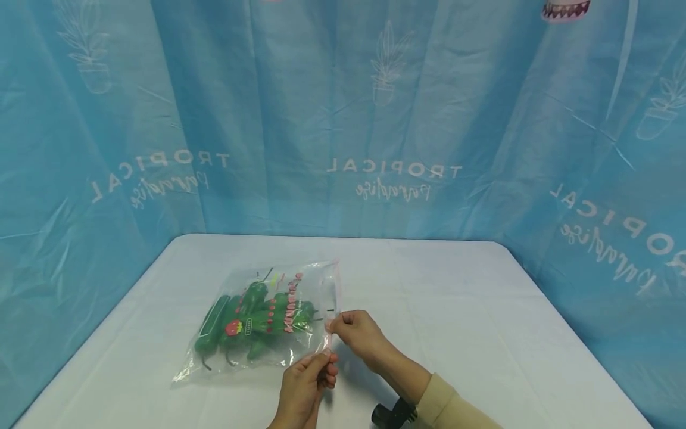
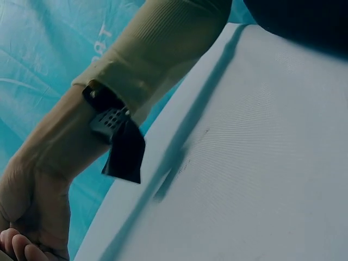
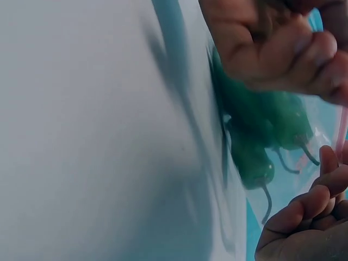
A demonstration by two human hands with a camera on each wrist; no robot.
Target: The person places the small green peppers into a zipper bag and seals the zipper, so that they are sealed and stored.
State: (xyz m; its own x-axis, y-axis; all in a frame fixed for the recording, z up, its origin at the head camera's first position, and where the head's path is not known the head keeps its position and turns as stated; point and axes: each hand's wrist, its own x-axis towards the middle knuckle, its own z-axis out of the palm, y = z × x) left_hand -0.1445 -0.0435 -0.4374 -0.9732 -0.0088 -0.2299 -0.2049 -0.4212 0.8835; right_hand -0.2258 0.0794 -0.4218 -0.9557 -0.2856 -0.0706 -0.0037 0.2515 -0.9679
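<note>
A clear zip bag (image 1: 316, 292), printed with red lettering and a strawberry, lies on the white table and holds several green peppers (image 1: 254, 298) with thin stems. Its pink zip strip (image 3: 342, 130) runs along the open-side edge facing right. My left hand (image 1: 306, 381) pinches the near corner of that edge between thumb and fingers. Just above it, my right hand (image 1: 361, 336) pinches the same strip farther along. In the right wrist view the peppers (image 3: 255, 130) show through the plastic, partly hidden behind a hand.
The white table (image 1: 455, 328) stretches out beyond and to the right of the bag. Blue printed curtains (image 1: 343, 119) hang behind it and on both sides. A black wrist device (image 2: 117, 130) is strapped at the right sleeve's cuff.
</note>
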